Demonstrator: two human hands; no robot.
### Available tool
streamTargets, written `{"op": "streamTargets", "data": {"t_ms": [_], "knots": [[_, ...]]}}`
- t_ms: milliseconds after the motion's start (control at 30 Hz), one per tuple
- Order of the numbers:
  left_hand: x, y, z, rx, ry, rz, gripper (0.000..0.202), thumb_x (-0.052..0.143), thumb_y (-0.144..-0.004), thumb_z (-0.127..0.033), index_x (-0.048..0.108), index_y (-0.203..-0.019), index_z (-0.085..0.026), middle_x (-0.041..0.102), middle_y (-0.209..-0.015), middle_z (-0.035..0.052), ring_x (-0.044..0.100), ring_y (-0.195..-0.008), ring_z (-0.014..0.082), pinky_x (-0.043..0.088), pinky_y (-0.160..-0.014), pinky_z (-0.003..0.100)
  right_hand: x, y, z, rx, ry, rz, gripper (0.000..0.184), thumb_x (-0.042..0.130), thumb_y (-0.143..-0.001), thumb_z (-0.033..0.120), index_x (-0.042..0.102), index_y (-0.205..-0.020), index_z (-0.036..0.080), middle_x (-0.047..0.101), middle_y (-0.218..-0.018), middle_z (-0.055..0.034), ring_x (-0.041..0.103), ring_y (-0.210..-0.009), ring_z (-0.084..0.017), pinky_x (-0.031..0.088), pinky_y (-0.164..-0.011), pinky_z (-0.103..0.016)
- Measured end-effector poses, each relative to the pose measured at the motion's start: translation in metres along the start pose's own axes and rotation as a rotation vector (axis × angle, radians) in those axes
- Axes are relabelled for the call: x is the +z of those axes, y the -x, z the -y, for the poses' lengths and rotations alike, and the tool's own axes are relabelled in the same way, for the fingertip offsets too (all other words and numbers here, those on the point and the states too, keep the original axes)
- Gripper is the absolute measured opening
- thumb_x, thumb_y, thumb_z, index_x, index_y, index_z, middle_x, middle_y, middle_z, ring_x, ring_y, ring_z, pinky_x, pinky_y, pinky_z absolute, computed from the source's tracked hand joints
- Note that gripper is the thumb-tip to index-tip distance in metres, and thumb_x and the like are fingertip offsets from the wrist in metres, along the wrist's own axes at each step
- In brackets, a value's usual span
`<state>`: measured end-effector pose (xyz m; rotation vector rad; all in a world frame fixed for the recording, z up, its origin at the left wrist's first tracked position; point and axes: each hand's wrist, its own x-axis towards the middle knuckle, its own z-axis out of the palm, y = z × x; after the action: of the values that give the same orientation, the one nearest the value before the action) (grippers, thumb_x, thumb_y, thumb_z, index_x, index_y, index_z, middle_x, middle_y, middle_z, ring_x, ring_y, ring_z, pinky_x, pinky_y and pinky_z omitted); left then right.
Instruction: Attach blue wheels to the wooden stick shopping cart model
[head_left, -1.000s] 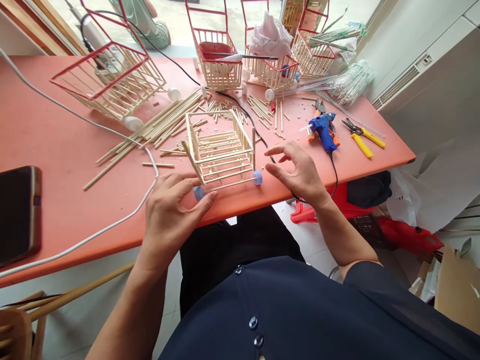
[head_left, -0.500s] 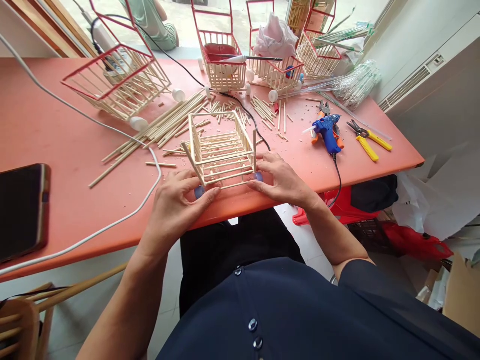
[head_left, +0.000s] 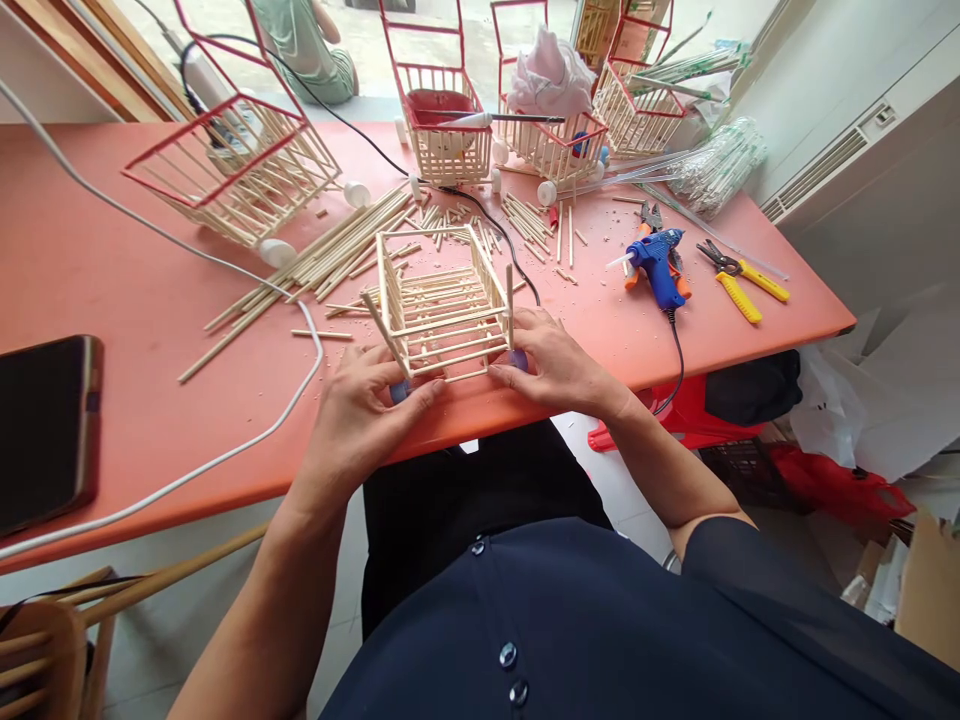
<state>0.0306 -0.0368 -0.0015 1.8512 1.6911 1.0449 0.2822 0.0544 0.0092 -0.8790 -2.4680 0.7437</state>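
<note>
A small cart point(head_left: 442, 305) built of pale wooden sticks stands near the front edge of the orange table point(head_left: 112, 300). It has blue bottle-cap wheels at its near corners. My left hand point(head_left: 364, 415) pinches the left blue wheel point(head_left: 399, 392) with fingers closed on it. My right hand point(head_left: 559, 365) is closed on the right blue wheel point(head_left: 517, 358), mostly covering it. Both hands rest on the tabletop at the cart's near side.
Loose wooden sticks point(head_left: 330, 255) lie behind the cart. Red-framed stick carts point(head_left: 232, 170) stand at the back. A blue glue gun point(head_left: 656, 265) and yellow-handled pliers point(head_left: 739, 285) lie right. A white cable point(head_left: 247, 430) and a black phone point(head_left: 45, 425) lie left.
My right hand came in from hovering open at the right and closed on the cart's right wheel. The left hand stayed on the left wheel.
</note>
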Motion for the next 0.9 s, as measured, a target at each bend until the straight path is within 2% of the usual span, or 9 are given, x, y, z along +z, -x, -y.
{"op": "streamTargets", "data": {"t_ms": [167,367,600,900], "knots": [[-0.002,-0.001,-0.006,-0.038,0.027,0.010,0.026,0.073,-0.091,-0.048,0.087,-0.093,-0.026,0.086,-0.107,0.0068,0.073,-0.111,0.0345,0.055,-0.104,0.054,0.003,-0.002,-0.004,-0.006,0.004,-0.009,0.032,0.064,-0.096,0.032,0.078,-0.123,0.020,0.072,-0.148,-0.0168,0.060,-0.143,-0.037,0.046,-0.125,-0.059],[-0.005,-0.004,-0.008,-0.100,0.083,0.028,0.024,0.074,-0.086,-0.047,0.085,-0.086,-0.026,0.085,-0.100,0.0062,0.076,-0.109,0.0346,0.056,-0.111,0.055,0.005,-0.006,-0.005,-0.044,-0.028,-0.014,0.022,0.064,-0.098,0.034,0.078,-0.107,0.020,0.072,-0.148,-0.0168,0.059,-0.145,-0.038,0.047,-0.125,-0.059],[-0.011,-0.008,-0.006,-0.134,0.131,0.028,0.023,0.077,-0.084,-0.046,0.086,-0.085,-0.024,0.084,-0.095,0.0073,0.076,-0.109,0.0346,0.059,-0.105,0.052,0.005,-0.012,0.001,-0.033,-0.093,-0.045,0.021,0.065,-0.102,0.038,0.077,-0.104,0.022,0.072,-0.153,-0.0150,0.065,-0.141,-0.035,0.049,-0.125,-0.057],[-0.011,-0.009,-0.007,-0.200,0.129,0.063,0.031,0.073,-0.085,-0.050,0.081,-0.083,-0.020,0.076,-0.085,0.0059,0.072,-0.100,0.0304,0.056,-0.093,0.041,0.012,-0.013,-0.006,-0.056,-0.022,-0.055,0.023,0.065,-0.105,0.039,0.077,-0.105,0.020,0.068,-0.156,-0.0177,0.060,-0.146,-0.037,0.047,-0.126,-0.057]]}}
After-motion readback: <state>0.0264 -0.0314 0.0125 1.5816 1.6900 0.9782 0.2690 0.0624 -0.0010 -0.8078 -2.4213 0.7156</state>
